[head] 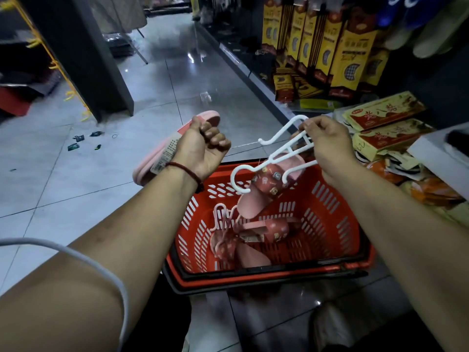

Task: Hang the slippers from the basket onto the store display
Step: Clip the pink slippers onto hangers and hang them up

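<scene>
Gripping a labelled slipper (pixel 166 146), left hand (pixel 203 148); right hand (pixel 327 143) pinches hanger (pixel 280 149).

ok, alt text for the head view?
The right hand pinches a white hanger carrying a red patterned slipper above a red basket holding more slippers; the left hand grips a pink slipper. Stocked shelves line the right.

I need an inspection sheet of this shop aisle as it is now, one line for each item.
Surface: glossy grey tiled floor.
Job's things: red basket on the floor, patterned slippers inside; another patterned slipper hangs from the white hanger.
Clutter: dark wrappers on the floor, left.
Hands: left hand grips a pink slipper; right hand pinches the hanger.
Cables: white cable over the left forearm.
Surroundings: yellow packets on shelves, right; yellow rack, left.
</scene>
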